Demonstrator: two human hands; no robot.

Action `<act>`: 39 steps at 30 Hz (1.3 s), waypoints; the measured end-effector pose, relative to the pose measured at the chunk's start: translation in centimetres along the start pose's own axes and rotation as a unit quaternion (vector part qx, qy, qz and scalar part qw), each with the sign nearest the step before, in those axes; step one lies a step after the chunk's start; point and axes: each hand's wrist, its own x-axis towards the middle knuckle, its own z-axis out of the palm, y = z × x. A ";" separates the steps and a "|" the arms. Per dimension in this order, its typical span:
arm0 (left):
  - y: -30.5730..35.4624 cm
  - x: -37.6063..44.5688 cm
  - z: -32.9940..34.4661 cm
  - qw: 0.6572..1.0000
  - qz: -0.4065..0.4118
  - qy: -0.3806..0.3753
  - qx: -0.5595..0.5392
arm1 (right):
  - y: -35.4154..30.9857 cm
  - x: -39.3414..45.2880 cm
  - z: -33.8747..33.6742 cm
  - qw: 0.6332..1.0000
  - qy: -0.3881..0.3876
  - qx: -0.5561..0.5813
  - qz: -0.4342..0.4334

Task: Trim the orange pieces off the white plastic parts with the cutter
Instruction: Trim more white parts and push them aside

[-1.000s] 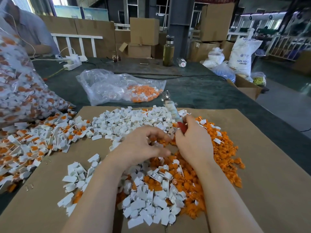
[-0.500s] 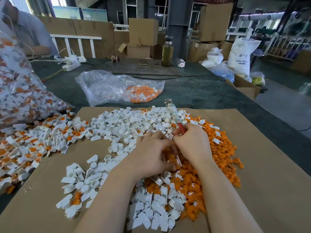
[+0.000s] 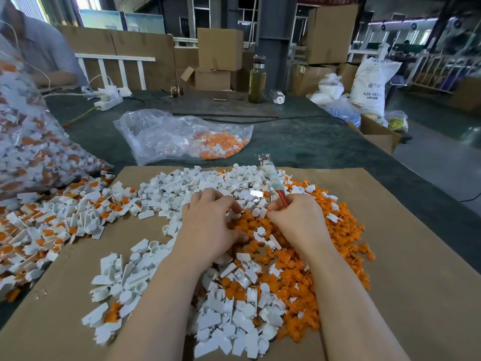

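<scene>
The cutter [image 3: 273, 182] is gripped in the right hand [image 3: 296, 222], whose fingers are curled around its red lower part. Its wrapped upper part and metal tip are seen pointing up and away from the person, above the far edge of the piles. The left hand [image 3: 208, 225] is laid knuckles up just beside the right, its fingers curled down into the parts; a small piece seems to be pinched at the fingertips, but which piece cannot be told. Only a narrow gap, filled with loose parts, is left between the two hands.

Both hands are set on the seam between two heaps on a cardboard sheet [image 3: 406, 256] spread over the dark green tabletop [image 3: 299, 142]. The orange pieces [image 3: 299, 280] are heaped under and to the right of the right hand and run back toward the person between the forearms. The white plastic parts [image 3: 182, 186] are piled beyond and to the left of the left hand, with more of them in front of the wrists. Further left, parts with orange and white together [image 3: 52, 225] are scattered past the cardboard's edge, below a full clear bag [image 3: 28, 142]. A second plastic bag [image 3: 179, 136] holding some orange pieces is laid on the tabletop beyond the cardboard.
</scene>
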 end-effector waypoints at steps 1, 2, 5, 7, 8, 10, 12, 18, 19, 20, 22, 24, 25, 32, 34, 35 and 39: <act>-0.1 0.0 -0.1 1.000 -0.006 -0.001 -0.003 | 0.0 0.0 0.0 1.000 -0.004 -0.001 -0.003; -0.1 0.1 -0.2 1.000 -0.011 -0.001 -0.007 | 0.0 -0.1 0.0 1.000 -0.009 -0.002 -0.006; -0.1 0.1 -0.4 1.000 -0.016 -0.003 -0.016 | -0.2 -0.2 0.0 0.999 -0.030 -0.004 -0.017; -0.2 0.1 -0.4 1.000 -0.009 -0.007 -0.016 | -0.3 -0.3 0.1 0.999 -0.047 -0.004 -0.027; -0.2 0.1 -0.4 1.000 -0.005 -0.010 -0.016 | -0.4 -0.4 0.1 0.998 -0.053 -0.004 -0.031; -0.4 0.1 -0.3 1.000 0.003 -0.018 -0.011 | -0.5 -0.4 0.2 0.997 -0.063 -0.003 -0.036; -0.4 0.2 -0.2 0.999 0.020 -0.024 0.006 | -0.6 -0.5 0.4 0.997 -0.069 -0.006 -0.038; 0.5 0.0 0.1 0.998 0.048 -0.033 0.027 | -0.6 -0.7 0.3 0.996 -0.079 0.024 -0.038; 0.5 0.0 0.0 0.999 0.036 -0.019 -0.002 | -0.7 -0.7 0.3 0.996 -0.081 0.030 -0.037; 0.5 0.0 -0.2 0.998 0.017 -0.002 -0.053 | -0.7 -0.7 0.3 0.995 -0.081 0.039 -0.035; 0.6 0.0 -0.7 0.980 -0.033 0.024 -0.197 | -0.8 -0.8 0.2 0.994 -0.080 0.075 -0.032; 0.6 0.0 -1.2 0.949 -0.071 0.027 -0.306 | -1.0 -1.0 0.1 0.988 -0.076 0.134 -0.026; 0.6 -0.1 -1.3 0.935 -0.084 0.024 -0.343 | -1.2 -1.1 0.1 0.983 -0.074 0.163 -0.023; 0.6 -0.3 -2.2 0.887 -0.104 0.022 -0.449 | -2.0 -1.5 0.1 0.967 -0.069 0.245 -0.033; 0.7 -0.4 -2.4 0.885 -0.106 0.019 -0.453 | -2.1 -1.5 0.2 0.966 -0.070 0.245 -0.038; 0.7 -0.4 -2.4 0.886 -0.107 0.016 -0.450 | -2.1 -1.5 0.2 0.967 -0.067 0.240 -0.042; -0.2 -0.1 -2.5 0.900 -0.142 0.067 -0.406 | -2.2 -1.5 0.5 0.970 -0.034 0.238 -0.036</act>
